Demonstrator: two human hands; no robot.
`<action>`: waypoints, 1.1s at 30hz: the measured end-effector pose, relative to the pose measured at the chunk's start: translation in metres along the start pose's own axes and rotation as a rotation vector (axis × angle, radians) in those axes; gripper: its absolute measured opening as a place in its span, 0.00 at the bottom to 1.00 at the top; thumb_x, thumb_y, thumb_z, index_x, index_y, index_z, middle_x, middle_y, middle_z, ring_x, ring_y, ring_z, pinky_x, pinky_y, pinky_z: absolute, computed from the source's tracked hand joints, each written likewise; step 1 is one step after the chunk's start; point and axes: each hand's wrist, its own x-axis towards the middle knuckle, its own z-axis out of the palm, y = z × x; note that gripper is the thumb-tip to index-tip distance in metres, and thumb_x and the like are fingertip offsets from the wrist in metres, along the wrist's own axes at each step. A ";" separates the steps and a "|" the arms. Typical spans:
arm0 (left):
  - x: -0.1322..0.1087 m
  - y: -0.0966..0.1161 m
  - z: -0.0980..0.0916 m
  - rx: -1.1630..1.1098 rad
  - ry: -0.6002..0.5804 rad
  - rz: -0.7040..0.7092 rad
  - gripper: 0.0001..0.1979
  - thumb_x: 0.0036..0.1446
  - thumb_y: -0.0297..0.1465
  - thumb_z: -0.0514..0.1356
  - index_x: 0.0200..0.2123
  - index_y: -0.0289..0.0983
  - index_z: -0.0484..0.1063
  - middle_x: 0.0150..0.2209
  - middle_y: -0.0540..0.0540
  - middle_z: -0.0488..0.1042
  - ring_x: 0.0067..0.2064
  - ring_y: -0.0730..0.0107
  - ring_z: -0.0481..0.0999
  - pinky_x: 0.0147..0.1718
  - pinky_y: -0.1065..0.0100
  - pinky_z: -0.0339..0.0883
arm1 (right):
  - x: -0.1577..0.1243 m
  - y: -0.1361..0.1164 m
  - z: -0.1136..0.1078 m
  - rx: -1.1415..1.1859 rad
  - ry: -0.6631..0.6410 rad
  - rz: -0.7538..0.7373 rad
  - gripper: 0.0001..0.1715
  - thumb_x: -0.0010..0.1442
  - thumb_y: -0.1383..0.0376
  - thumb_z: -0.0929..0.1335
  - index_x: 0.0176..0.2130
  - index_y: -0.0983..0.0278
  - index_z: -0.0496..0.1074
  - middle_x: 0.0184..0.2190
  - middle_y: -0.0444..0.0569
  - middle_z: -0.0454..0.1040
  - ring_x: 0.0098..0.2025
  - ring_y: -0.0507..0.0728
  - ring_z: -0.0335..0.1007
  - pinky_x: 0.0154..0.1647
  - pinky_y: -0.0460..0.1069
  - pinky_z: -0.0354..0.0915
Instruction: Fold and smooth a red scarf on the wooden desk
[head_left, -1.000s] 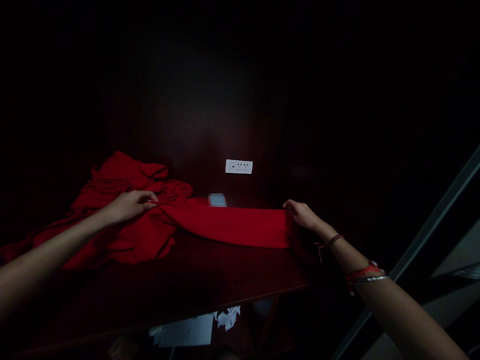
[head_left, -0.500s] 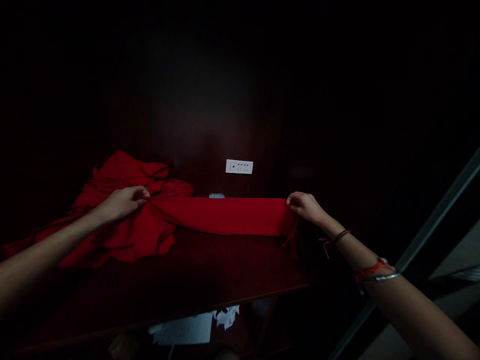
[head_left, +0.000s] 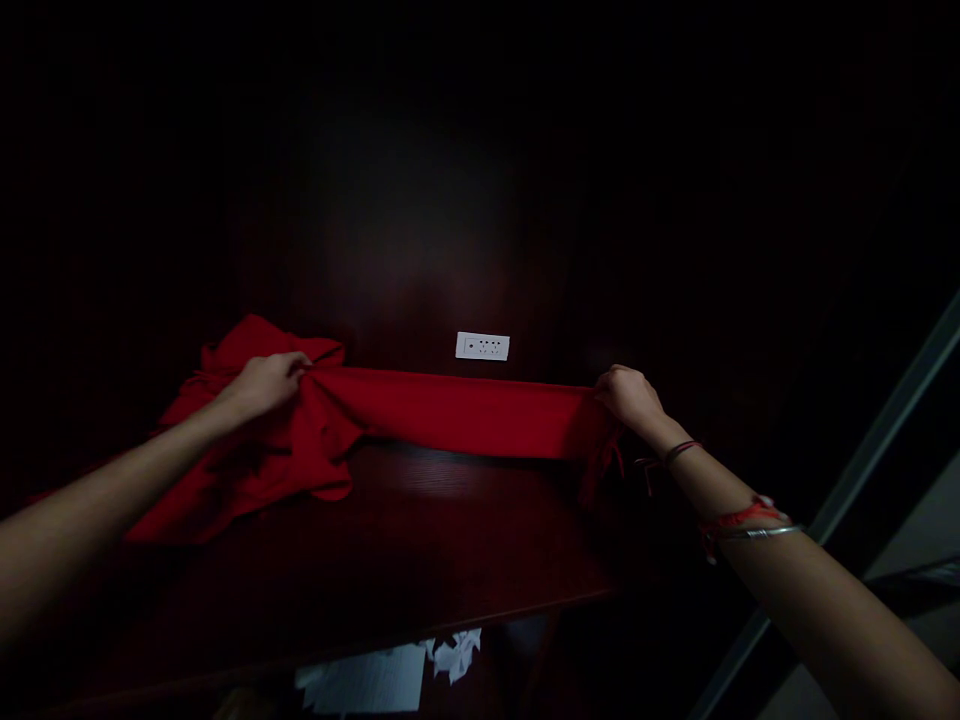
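A red cloth is stretched between my two hands as a folded band, its upper edge taut and its lower edge sagging slightly above the dark table. My left hand pinches the band's left end, beside a rumpled heap of the same red fabric that lies on the tabletop. At the other end my right hand is closed on the upper corner, fingertips partly hidden. Red strings or fringe hang below the right hand. Bracelets circle my right wrist and forearm.
A white power socket is set in the dark back panel. Below the front edge of the dark red wooden tabletop, a printed sheet and crumpled white paper lie on a lower level. A pale metal edge slants along the right.
Both hands have risen slightly, the right one also shifting right, and the cloth band is lifted higher off the table. The view has shifted a little. Both grips stay closed.
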 end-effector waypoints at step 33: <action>-0.079 0.006 0.036 0.004 -0.311 0.548 0.22 0.45 0.18 0.44 0.43 0.39 0.64 0.44 0.50 0.66 0.41 0.71 0.66 0.41 0.72 0.55 | -0.071 -0.002 0.097 0.127 -0.042 0.191 0.13 0.48 0.76 0.58 0.30 0.72 0.70 0.31 0.57 0.68 0.31 0.53 0.66 0.29 0.43 0.58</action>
